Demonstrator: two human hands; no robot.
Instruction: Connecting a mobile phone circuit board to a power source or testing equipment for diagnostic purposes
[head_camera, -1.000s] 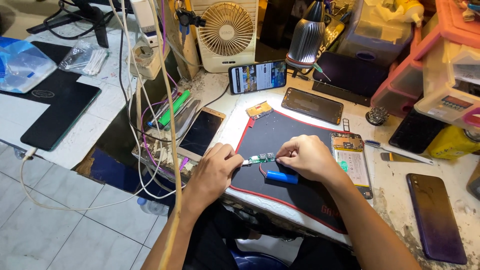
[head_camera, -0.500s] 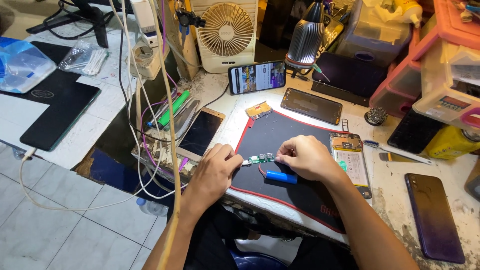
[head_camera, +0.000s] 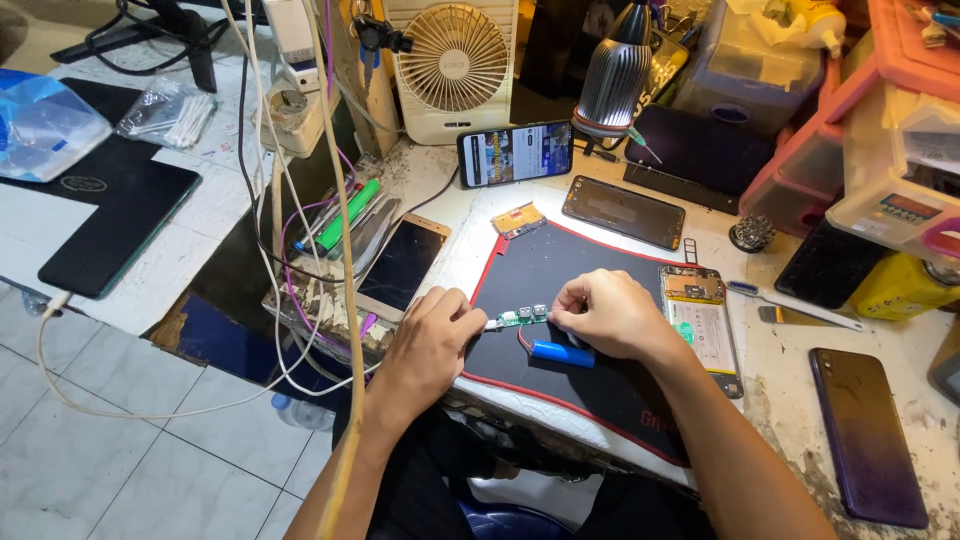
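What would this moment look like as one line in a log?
left hand: pinching plug at circuit board | right hand: holding board's other end | blue battery: beside board on black mat

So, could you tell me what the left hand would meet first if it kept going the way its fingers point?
The left hand points right along the black mat. It would meet the small green circuit board first, then likely the right hand holding the board's other end.

Bare black mat lies open above the left hand and right hand. The opened phone crowds the right hand's side; hanging cables and the gold phone hem the left.
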